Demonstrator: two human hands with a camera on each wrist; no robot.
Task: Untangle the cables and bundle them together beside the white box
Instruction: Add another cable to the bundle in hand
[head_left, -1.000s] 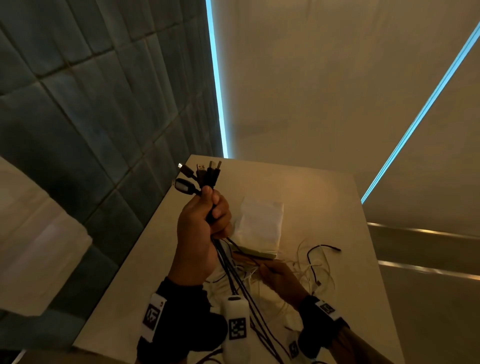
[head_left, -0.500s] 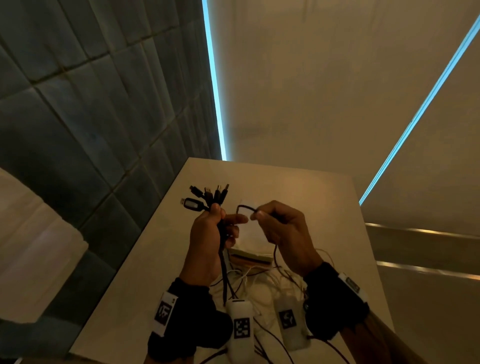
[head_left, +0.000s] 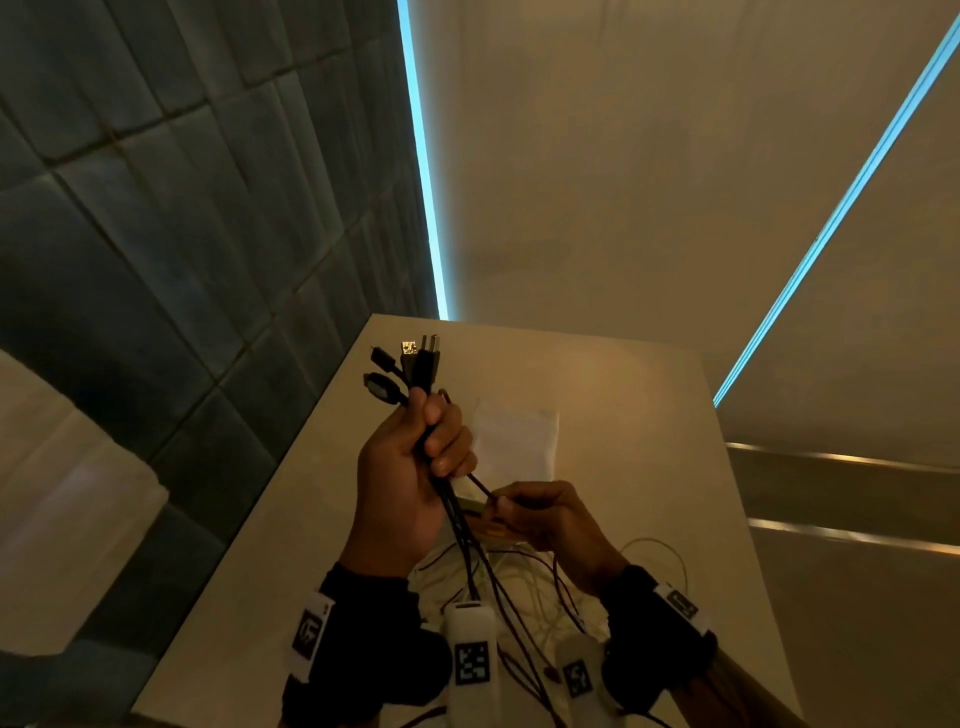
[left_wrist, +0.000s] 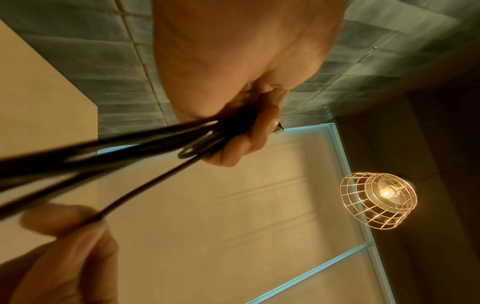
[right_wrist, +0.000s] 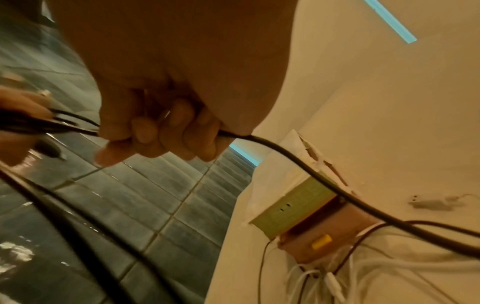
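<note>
Grey tiled wall (head_left: 156, 234) – (caged) lamp (left_wrist: 378, 198)

Dim, warm light from a caged bulb (left_wrist: 387, 193); wrist views blurred.

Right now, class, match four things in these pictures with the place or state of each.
Things:
1. left hand
2. right hand
3. white box
4. white cables

Places or states:
A. lies on the table beyond the hands
B. grips a raised bundle of black cables, plugs up
C. heaped loose on the table
D. curled round one black cable

Pairs: 1-B, 2-D, 3-A, 4-C
</note>
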